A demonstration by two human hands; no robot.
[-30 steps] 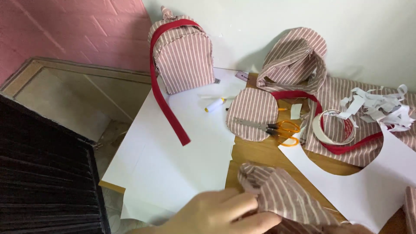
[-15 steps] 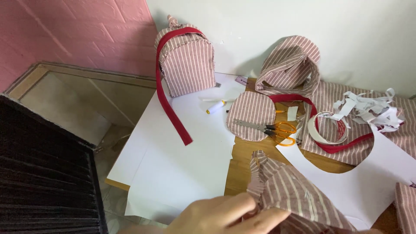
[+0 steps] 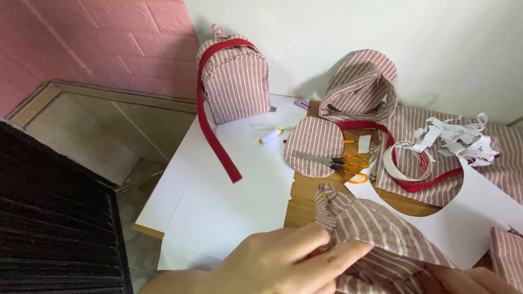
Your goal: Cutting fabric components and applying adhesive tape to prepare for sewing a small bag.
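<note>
Head view, bottom centre of frame: our left hand (image 3: 283,261) pinches the striped fabric piece (image 3: 376,234), fingers and thumb closed over a folded edge w/ a gathered, ruffled end pointing toward mid-frame. Our right hand (image 3: 479,279) shows only as a sliver at the lower right corner, touching the same cloth; can't tell how it grips. The piece lies over the wooden tabletop (image 3: 302,201), just beside the white paper sheet (image 3: 229,196).

To do this well, we'd judge: keep the fold pinched near the edge so the stripes stay lined up, hold the cloth taut btwn both hands, and keep the pleats even rather than bunched.

Mid-frame, orange-handled scissors (image 3: 340,161) rest on a rounded striped panel (image 3: 313,144), near a tape roll (image 3: 406,162) at right. Upper centre stands a small striped backpack (image 3: 237,81) w/ a red strap (image 3: 215,139) trailing down the paper. Paper scraps (image 3: 457,136) sit upper right.
</note>
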